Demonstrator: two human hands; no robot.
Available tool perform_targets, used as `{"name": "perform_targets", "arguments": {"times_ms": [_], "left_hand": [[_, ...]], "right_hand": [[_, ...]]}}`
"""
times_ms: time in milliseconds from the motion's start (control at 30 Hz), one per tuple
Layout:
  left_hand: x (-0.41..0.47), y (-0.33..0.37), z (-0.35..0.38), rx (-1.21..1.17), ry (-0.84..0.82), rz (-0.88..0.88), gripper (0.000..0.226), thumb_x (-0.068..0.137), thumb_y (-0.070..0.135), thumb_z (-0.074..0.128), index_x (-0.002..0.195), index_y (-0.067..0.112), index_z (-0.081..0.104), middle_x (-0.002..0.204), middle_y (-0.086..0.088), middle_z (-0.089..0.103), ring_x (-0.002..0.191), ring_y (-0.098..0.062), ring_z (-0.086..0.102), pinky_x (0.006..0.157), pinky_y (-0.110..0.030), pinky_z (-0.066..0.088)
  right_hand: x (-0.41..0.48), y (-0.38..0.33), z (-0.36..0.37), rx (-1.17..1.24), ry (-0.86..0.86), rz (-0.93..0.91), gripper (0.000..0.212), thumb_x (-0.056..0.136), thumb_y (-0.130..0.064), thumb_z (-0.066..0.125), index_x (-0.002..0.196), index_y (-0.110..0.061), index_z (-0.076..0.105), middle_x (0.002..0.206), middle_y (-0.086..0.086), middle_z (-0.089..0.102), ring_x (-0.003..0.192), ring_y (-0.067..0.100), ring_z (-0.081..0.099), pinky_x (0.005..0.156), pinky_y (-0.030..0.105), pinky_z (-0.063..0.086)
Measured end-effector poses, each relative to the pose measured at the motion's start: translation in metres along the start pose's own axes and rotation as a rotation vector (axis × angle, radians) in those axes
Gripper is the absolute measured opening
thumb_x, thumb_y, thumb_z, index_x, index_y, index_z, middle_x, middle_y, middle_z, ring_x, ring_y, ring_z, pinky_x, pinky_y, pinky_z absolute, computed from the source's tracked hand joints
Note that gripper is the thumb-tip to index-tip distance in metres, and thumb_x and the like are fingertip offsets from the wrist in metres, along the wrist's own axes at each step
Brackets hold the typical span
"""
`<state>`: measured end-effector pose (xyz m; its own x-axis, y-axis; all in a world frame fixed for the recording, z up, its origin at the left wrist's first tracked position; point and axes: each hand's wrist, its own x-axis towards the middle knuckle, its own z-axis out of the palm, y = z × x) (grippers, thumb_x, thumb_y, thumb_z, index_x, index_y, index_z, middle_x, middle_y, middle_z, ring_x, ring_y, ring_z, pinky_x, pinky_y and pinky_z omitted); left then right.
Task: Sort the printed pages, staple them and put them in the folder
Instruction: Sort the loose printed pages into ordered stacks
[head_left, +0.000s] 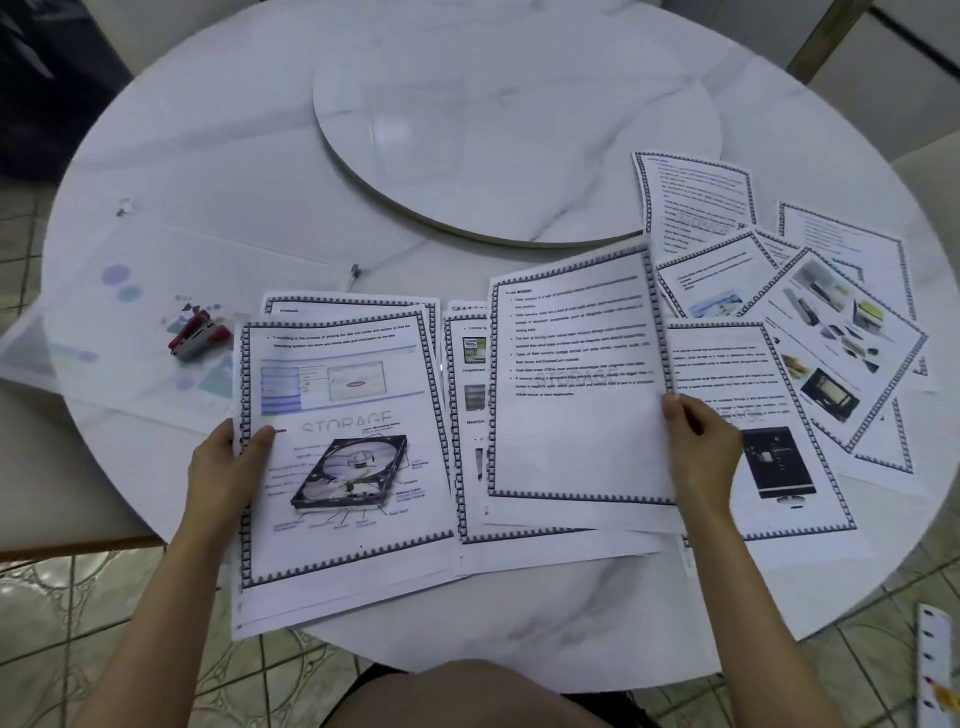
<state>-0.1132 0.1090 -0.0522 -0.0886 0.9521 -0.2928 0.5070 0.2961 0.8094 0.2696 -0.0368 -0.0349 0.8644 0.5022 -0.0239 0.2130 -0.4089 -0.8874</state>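
On the near side of the round white table (208, 156) lie three piles of printed pages. The left hand (228, 467) pinches the left pile (337, 519), topped by a hard-drive diagram. The right hand (701, 447) pinches one text page (576, 415), raised over the middle pile (470, 467); the right pile (789, 519) lies beside. Perhaps six loose pages (831, 322) fan out far right. One red stapler (200, 338) rests at left on one clear folder (78, 353).

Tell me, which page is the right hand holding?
The text-only page in the middle, pinched by the right hand. The page with a disk drive picture is in the left hand.
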Motion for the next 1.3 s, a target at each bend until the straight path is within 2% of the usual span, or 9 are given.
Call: {"name": "perform_targets", "arguments": {"times_ms": [100, 167, 333, 533, 733, 867, 1033, 1167, 1300], "left_hand": [[0.000, 0.000, 0.000, -0.005, 0.002, 0.006, 0.028, 0.093, 0.019, 0.052, 0.115, 0.003, 0.058, 0.111, -0.019, 0.062, 0.096, -0.034, 0.059, 0.083, -0.044, 0.048], [0.000, -0.001, 0.000, 0.011, -0.002, 0.029, 0.026, 0.093, 0.019, 0.052, 0.113, 0.004, 0.059, 0.110, -0.020, 0.063, 0.097, -0.036, 0.059, 0.085, -0.047, 0.048], [0.001, -0.003, -0.001, 0.028, -0.005, 0.050, 0.025, 0.093, 0.021, 0.052, 0.112, 0.005, 0.059, 0.109, -0.019, 0.063, 0.099, -0.037, 0.059, 0.088, -0.051, 0.047], [-0.001, -0.005, 0.001, 0.038, 0.013, 0.060, 0.021, 0.093, 0.023, 0.052, 0.107, 0.009, 0.059, 0.108, -0.020, 0.063, 0.097, -0.038, 0.059, 0.087, -0.054, 0.047], [-0.003, -0.004, 0.006, 0.041, 0.053, 0.039, 0.028, 0.094, 0.022, 0.051, 0.114, 0.004, 0.058, 0.112, -0.021, 0.062, 0.102, -0.039, 0.057, 0.090, -0.052, 0.046], [-0.002, -0.003, 0.008, 0.043, 0.067, 0.035, 0.029, 0.093, 0.024, 0.052, 0.113, 0.004, 0.058, 0.112, -0.022, 0.062, 0.102, -0.040, 0.058, 0.090, -0.052, 0.046], [-0.002, -0.004, 0.008, 0.072, 0.070, 0.027, 0.030, 0.093, 0.027, 0.053, 0.113, 0.004, 0.057, 0.113, -0.023, 0.062, 0.102, -0.041, 0.058, 0.091, -0.054, 0.046], [-0.003, -0.004, 0.009, 0.049, 0.089, 0.005, 0.030, 0.093, 0.024, 0.054, 0.113, 0.002, 0.057, 0.113, -0.024, 0.061, 0.102, -0.040, 0.058, 0.089, -0.050, 0.047], [-0.004, -0.005, 0.010, 0.020, 0.100, -0.016, 0.027, 0.092, 0.023, 0.055, 0.111, 0.005, 0.058, 0.111, -0.024, 0.062, 0.101, -0.039, 0.059, 0.087, -0.048, 0.047]], "right_hand": [[0.017, 0.000, -0.024, -0.011, 0.017, -0.004, 0.017, 0.091, -0.019, 0.057, 0.096, -0.006, 0.068, 0.072, -0.002, 0.059, 0.079, 0.015, 0.051, 0.060, 0.005, 0.040], [0.031, 0.000, -0.043, -0.087, 0.052, -0.027, 0.020, 0.092, -0.019, 0.056, 0.097, -0.003, 0.065, 0.076, 0.008, 0.058, 0.078, 0.016, 0.048, 0.053, 0.005, 0.037], [0.068, 0.013, -0.084, -0.268, 0.062, -0.001, 0.030, 0.092, -0.019, 0.055, 0.111, 0.003, 0.062, 0.109, 0.022, 0.064, 0.091, 0.017, 0.049, 0.081, 0.025, 0.035], [0.094, 0.044, -0.114, -0.449, 0.078, 0.083, 0.030, 0.091, -0.015, 0.056, 0.111, 0.006, 0.061, 0.111, 0.028, 0.063, 0.107, 0.038, 0.056, 0.097, 0.039, 0.040], [0.087, 0.054, -0.114, -0.531, 0.060, 0.130, 0.029, 0.091, -0.009, 0.053, 0.116, 0.007, 0.057, 0.116, 0.031, 0.057, 0.112, 0.042, 0.051, 0.097, 0.037, 0.037], [0.077, 0.049, -0.100, -0.619, 0.120, 0.060, 0.037, 0.088, -0.008, 0.057, 0.123, 0.002, 0.052, 0.127, 0.031, 0.043, 0.120, 0.044, 0.039, 0.101, 0.051, 0.031], [0.044, 0.027, -0.051, -0.510, -0.159, -0.173, 0.031, 0.090, -0.016, 0.058, 0.119, -0.006, 0.058, 0.114, 0.019, 0.051, 0.106, 0.035, 0.051, 0.095, 0.055, 0.038], [0.013, 0.011, -0.010, -0.381, -0.394, -0.238, 0.029, 0.088, -0.015, 0.060, 0.115, -0.005, 0.061, 0.101, 0.009, 0.053, 0.087, 0.018, 0.053, 0.093, 0.041, 0.045], [-0.001, 0.010, 0.016, -0.431, -0.446, -0.247, 0.044, 0.089, -0.022, 0.060, 0.127, -0.002, 0.050, 0.120, 0.016, 0.046, 0.112, 0.026, 0.045, 0.098, 0.029, 0.036]]}}
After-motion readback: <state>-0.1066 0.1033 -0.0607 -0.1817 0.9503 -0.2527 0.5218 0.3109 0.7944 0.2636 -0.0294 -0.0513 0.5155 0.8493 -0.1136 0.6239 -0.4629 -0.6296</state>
